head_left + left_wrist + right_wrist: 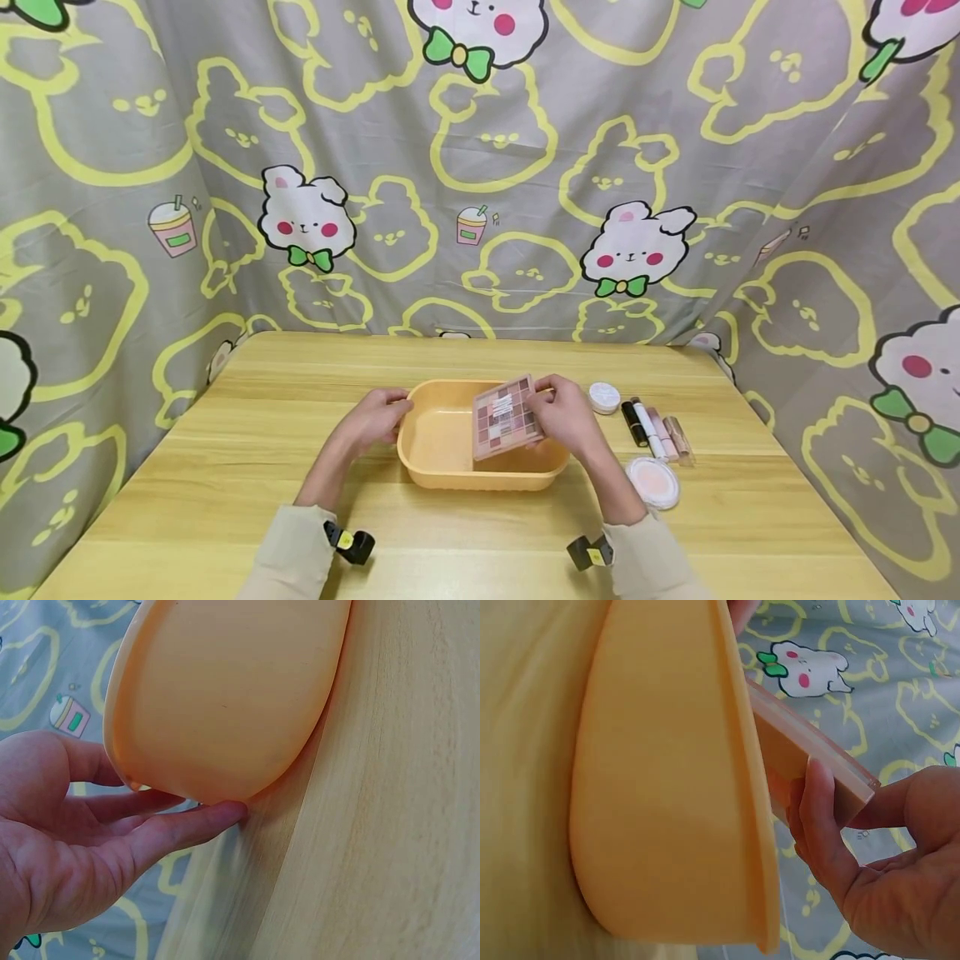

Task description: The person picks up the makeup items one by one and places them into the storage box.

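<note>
An orange-yellow plastic basin (442, 481) stands on the table. My left hand (378, 415) holds its left end at the rim; in the left wrist view, the fingers of this hand (82, 840) reach round the outside of the end wall. My right hand (564, 412) grips the right edge of an eyeshadow palette (508, 419), a flat square case with a clear lid over rows of pink and brown shades. The palette tilts over the right part of the basin. From the right wrist view, the right hand (885, 855) pinches the palette's thick edge (810, 754) beyond the basin wall.
Right of the basin lie a small round white jar (603, 397), several lipstick-like tubes (651, 428) side by side, and a round compact (653, 482) with a pale pink centre. A patterned grey curtain (390, 283) hangs behind the wooden table (262, 433).
</note>
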Demonstrator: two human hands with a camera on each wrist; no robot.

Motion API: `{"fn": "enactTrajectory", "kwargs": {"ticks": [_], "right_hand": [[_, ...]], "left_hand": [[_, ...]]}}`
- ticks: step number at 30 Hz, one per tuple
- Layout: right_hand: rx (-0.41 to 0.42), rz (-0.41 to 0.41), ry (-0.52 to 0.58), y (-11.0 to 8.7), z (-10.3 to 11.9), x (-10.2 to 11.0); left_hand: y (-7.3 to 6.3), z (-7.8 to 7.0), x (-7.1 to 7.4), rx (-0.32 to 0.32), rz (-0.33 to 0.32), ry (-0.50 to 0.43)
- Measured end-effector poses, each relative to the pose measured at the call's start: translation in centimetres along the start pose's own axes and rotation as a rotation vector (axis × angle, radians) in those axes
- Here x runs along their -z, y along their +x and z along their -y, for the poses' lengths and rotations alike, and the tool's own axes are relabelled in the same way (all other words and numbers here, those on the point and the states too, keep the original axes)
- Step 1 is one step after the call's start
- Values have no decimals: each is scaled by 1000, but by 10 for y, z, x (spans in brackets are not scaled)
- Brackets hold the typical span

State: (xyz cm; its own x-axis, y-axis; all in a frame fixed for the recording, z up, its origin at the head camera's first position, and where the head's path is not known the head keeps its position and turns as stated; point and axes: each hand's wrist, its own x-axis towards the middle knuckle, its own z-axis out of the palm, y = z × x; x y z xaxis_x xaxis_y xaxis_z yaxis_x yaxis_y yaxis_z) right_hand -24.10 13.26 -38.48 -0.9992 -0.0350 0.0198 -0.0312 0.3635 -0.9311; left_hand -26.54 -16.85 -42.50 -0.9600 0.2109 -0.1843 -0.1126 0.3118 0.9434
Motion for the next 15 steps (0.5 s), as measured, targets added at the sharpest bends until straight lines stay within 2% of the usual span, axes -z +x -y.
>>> {"fn": "enactTrajectory", "kwargs": {"ticks": [5, 15], "right_hand": [[-13, 27, 24, -1, 0, -9], [-21, 70, 53, -3, 1, -21]], "left_hand": [[-1, 0, 0, -6, 17, -4], [0, 0, 1, 13, 3, 1]]}}
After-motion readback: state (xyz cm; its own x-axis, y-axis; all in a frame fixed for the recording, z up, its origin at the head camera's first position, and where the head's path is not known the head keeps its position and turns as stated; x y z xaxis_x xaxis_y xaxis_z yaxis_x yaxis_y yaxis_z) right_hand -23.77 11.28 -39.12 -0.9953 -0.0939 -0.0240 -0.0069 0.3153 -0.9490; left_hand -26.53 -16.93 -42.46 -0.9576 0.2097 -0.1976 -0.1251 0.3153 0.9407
